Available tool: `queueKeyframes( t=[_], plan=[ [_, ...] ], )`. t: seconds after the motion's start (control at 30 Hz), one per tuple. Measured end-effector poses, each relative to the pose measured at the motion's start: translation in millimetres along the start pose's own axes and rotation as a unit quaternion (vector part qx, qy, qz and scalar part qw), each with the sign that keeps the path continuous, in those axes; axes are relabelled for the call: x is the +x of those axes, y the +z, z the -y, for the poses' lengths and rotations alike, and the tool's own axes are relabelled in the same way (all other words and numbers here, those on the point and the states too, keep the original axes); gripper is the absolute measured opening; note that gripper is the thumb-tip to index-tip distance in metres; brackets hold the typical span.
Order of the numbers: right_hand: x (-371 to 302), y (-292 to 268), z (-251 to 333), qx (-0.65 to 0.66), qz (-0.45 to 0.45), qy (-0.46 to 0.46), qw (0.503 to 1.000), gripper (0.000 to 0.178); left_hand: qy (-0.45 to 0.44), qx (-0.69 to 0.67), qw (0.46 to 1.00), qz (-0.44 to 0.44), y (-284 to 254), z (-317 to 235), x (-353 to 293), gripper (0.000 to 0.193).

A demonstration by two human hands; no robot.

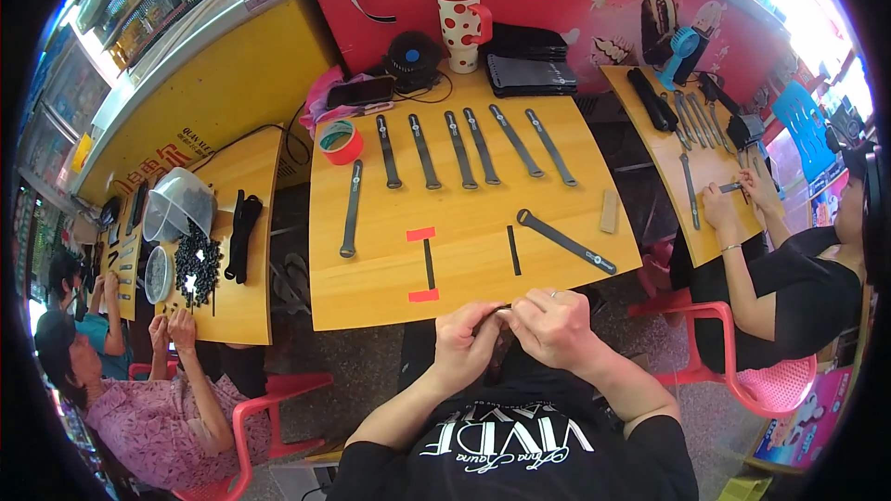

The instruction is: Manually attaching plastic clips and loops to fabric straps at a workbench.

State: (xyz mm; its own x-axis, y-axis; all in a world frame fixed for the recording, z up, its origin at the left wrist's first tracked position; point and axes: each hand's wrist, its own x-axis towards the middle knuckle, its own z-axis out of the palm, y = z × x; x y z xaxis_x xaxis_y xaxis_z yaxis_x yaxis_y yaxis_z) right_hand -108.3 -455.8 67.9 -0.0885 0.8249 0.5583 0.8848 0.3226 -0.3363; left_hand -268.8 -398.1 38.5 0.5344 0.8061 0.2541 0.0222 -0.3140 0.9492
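My left hand point(467, 345) and my right hand point(555, 327) meet in front of the table's near edge, both closed. Between their fingertips is a small, thin dark piece point(502, 308), mostly hidden, too little of it showing to name. Just beyond my right hand a grey strap point(568, 242) with a slotted end lies slantwise on the table. Beside it is a narrow black strip point(513, 250). Another black strip point(429, 264) lies between two red tape pieces point(423, 296). Farther back, several grey straps point(423, 152) are laid out in a row, with one more strap point(352, 209) at the left.
On the wooden table point(371, 306) are a roll of red tape point(341, 142), a beige block point(609, 211), a phone point(360, 93), a black fan point(412, 59), a dotted tumbler point(460, 28) and stacked dark sheets point(531, 74). Co-workers sit at side tables, left and right.
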Motion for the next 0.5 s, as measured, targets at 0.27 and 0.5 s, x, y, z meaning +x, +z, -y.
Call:
queueKeyframes(
  t=[0.27,0.5],
  plan=[
    [2,-7,-4,-0.167,-0.044,-0.161,0.972,0.012,-0.152,-0.256,0.947,0.119,-16,-1,7,0.020],
    [4,-15,-9,-0.133,-0.002,-0.228,0.964,0.020,-0.195,-0.229,0.921,0.248,-50,-9,40,0.018]
  ],
)
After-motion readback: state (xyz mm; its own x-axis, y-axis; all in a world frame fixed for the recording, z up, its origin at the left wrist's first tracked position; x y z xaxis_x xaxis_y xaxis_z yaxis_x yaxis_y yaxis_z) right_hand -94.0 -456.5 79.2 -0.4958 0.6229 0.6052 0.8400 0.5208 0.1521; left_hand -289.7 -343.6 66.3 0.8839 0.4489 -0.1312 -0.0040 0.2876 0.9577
